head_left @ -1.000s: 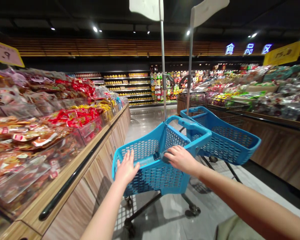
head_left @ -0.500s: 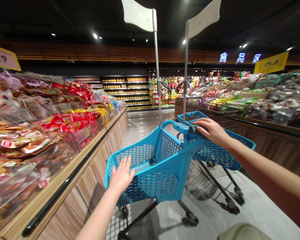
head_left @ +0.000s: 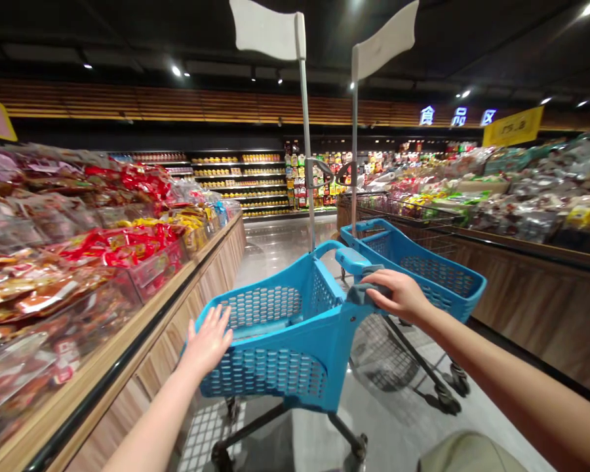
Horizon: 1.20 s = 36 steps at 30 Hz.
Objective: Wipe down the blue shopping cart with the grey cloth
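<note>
A blue plastic shopping cart (head_left: 295, 334) stands right in front of me in a store aisle, empty, with a tall pole and a white flag (head_left: 265, 29) on it. My left hand (head_left: 207, 342) lies flat with spread fingers on the cart's near left rim. My right hand (head_left: 398, 295) is closed round a dark grey handle grip (head_left: 361, 293) at the cart's right corner. A second blue cart (head_left: 423, 269) with its own white flag (head_left: 386, 39) stands just behind, to the right.
A long wooden display counter (head_left: 142, 367) heaped with packaged snacks runs along my left. Another wooden counter (head_left: 535, 295) with bagged goods runs along my right. The grey tiled aisle (head_left: 280, 242) leads to shelves (head_left: 240, 183) at the far end.
My right hand came off the basket's inside, reached up to the handle grip and now holds it lower. The cart's basket has turned left, and my left hand stayed on the rim.
</note>
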{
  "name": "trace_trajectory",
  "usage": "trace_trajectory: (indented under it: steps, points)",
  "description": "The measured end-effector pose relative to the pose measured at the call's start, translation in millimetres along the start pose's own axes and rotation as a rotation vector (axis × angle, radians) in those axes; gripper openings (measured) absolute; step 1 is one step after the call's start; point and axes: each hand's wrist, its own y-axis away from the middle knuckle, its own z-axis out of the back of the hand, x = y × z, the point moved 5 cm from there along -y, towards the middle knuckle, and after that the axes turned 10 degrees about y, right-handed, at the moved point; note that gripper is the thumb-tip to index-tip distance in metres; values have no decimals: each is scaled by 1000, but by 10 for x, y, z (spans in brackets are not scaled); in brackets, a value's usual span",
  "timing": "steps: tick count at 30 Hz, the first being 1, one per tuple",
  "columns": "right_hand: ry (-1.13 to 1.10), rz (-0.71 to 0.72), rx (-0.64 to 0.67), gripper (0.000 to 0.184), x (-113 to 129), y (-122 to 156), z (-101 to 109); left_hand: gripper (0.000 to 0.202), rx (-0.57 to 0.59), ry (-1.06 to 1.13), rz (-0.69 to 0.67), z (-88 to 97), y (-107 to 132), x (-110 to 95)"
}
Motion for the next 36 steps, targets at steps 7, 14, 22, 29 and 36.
trace_trajectory:
  steps: [7,14,22,29,36]
  points:
    - [-442,198,-60,26,924,116,231,67,-58,208,-20,498,66,-746]
    - [-453,508,-5,44,1354,93,352,67,-170,534,-431,1019,408,-1699]
    - [-12,128,-62,31,54,-592,-55,65,188,478,-456,576,487,-1435]
    - [124,-257,121,34,-635,-837,-584,63,193,460,-447,532,443,-1535]
    - [137,-135,116,38,-253,-540,-343,61,52,452,-342,513,543,-1304]
